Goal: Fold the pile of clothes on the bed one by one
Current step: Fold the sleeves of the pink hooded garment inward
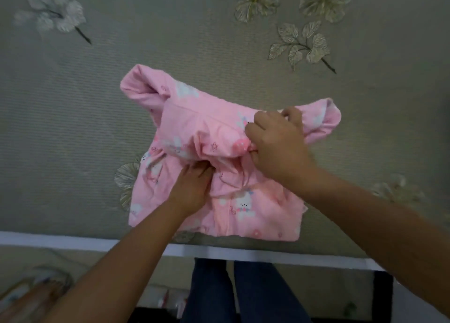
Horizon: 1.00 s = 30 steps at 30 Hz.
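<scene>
Pink printed garment (246,201) rumpled on bed (73,127).

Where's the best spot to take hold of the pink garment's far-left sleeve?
Pinch the pink garment at its far-left sleeve cuff, coming from the left side. That sleeve curls up free of the bedspread, away from both hands, so its raised edge offers the fingers a lip.

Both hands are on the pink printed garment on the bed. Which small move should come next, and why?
Probably the right hand should carry the gathered fabric it pinches toward the middle and lay it flat. The pink cotton garment with white animal prints is bunched and wrinkled at its centre, the left hand presses its lower part onto the grey-green bedspread with embroidered flowers, and both sleeves stick out unfolded.
</scene>
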Each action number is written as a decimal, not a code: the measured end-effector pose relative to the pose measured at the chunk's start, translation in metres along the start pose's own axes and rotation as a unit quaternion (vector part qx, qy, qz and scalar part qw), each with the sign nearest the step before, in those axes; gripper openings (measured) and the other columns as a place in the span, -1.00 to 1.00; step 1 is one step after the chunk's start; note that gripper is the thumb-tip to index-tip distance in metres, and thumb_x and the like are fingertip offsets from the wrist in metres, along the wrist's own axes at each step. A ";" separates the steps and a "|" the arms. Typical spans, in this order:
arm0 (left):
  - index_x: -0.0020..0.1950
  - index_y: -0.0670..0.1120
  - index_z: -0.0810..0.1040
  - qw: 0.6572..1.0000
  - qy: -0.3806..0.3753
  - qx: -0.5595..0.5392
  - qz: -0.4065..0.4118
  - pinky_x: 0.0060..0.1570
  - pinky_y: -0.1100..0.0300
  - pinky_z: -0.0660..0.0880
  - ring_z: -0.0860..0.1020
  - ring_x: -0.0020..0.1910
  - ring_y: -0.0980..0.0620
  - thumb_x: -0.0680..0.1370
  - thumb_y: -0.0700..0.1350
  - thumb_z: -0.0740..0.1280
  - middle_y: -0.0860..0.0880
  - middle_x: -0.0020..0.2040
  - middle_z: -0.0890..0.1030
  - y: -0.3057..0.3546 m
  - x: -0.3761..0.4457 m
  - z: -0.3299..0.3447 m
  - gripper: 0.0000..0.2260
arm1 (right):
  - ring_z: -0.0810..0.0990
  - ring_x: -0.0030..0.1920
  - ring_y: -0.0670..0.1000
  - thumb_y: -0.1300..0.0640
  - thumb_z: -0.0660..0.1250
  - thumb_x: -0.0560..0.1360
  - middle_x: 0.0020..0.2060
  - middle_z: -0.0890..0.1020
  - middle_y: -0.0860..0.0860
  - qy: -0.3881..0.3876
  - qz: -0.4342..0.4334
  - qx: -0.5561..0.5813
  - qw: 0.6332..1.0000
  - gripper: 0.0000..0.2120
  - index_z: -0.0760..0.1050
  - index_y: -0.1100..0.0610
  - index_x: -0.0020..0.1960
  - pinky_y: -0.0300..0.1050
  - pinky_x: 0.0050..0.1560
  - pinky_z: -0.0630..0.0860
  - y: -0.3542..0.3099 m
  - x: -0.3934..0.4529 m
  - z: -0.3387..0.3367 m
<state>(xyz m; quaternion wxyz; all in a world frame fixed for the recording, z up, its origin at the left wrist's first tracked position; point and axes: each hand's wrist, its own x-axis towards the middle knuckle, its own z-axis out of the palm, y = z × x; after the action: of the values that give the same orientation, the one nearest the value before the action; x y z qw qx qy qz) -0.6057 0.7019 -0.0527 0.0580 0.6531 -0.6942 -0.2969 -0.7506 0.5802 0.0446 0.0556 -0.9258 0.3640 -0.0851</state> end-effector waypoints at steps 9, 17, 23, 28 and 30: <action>-0.38 -0.20 0.56 0.978 0.076 0.061 0.184 -0.57 0.24 0.34 0.49 -0.51 -0.04 0.35 -0.24 0.28 -0.08 -0.47 0.53 0.021 -0.136 -0.023 -0.88 | 0.62 0.05 0.10 0.30 0.16 0.29 0.19 0.56 0.14 -0.122 -0.009 -0.086 0.989 -0.82 0.51 0.11 -0.31 -0.03 -0.12 0.22 -0.088 -0.146 0.045; 0.40 0.06 -0.31 0.980 -0.064 0.189 -0.028 0.38 -0.20 -0.15 -0.16 0.44 -0.35 0.35 0.07 0.44 -0.24 0.50 -0.13 0.004 -0.091 0.004 -0.02 | 0.55 0.20 0.05 -0.01 0.58 0.03 0.21 0.55 0.09 -0.151 0.099 -0.141 0.973 -0.09 0.28 0.08 0.29 -0.01 0.04 0.46 -0.104 -0.171 0.085; 0.26 0.17 -0.45 0.980 -0.092 0.174 -0.036 0.39 -0.09 -0.29 -0.30 0.44 -0.25 0.42 0.06 0.37 -0.16 0.48 -0.31 -0.018 -0.085 0.037 -0.07 | 0.57 0.14 0.19 0.21 0.60 -0.08 0.13 0.58 0.22 -0.192 0.116 -0.158 0.962 -0.20 0.56 0.07 0.17 0.23 -0.03 0.52 -0.101 -0.157 0.094; 0.33 0.14 -0.31 0.988 -0.066 0.137 -0.018 0.40 -0.09 -0.21 -0.21 0.45 -0.28 0.37 0.00 0.44 -0.17 0.50 -0.17 -0.026 -0.078 0.044 -0.07 | 0.62 0.03 0.22 0.29 0.04 0.48 -0.01 0.64 0.25 -0.116 0.011 -0.196 0.974 -0.73 0.28 0.21 0.17 0.16 -0.02 0.54 -0.083 -0.148 0.112; 0.44 0.05 0.01 0.986 -0.041 0.160 0.001 0.36 -0.23 0.04 0.04 0.41 -0.40 0.20 -0.05 0.56 -0.27 0.47 0.11 -0.023 -0.077 0.040 -0.02 | 0.63 -0.01 0.23 0.31 -0.05 0.52 -0.05 0.64 0.27 -0.099 0.014 -0.185 0.978 -0.76 0.28 0.23 0.13 0.15 -0.05 0.56 -0.081 -0.146 0.117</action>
<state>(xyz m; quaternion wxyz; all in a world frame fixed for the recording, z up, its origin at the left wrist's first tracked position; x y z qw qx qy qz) -0.5934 0.7886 -0.0730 -0.0749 0.6406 -0.7352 -0.2086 -0.7789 0.7443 -0.0736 -0.0801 -0.9188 0.3789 0.0764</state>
